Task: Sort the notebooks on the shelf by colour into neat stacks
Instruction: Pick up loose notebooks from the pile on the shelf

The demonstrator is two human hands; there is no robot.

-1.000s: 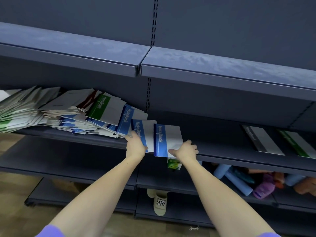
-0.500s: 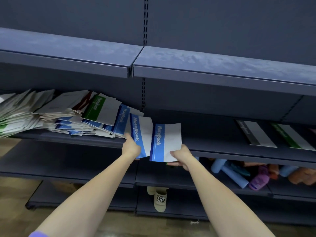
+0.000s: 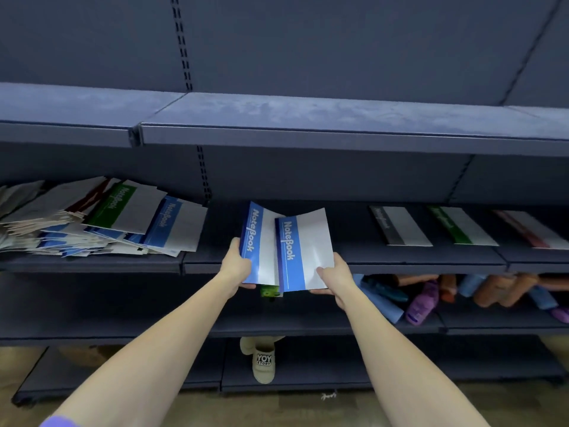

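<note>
Two blue notebooks, one (image 3: 257,241) gripped by the left hand (image 3: 237,265), the other (image 3: 303,251) by the right hand (image 3: 334,277), are held above the shelf (image 3: 400,260) front edge, both arms extended forward.

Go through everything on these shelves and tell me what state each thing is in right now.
Left hand: grips left blue-striped notebook.
Right hand: grips right blue-striped notebook, cover bent.
Mixed notebook pile: slumped, unsorted.
Black-striped notebook, green-striped notebook, red-striped notebook: flat, apart.

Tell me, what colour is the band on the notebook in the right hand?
Blue, on the notebook held by the right hand; the head view shows it.
</note>
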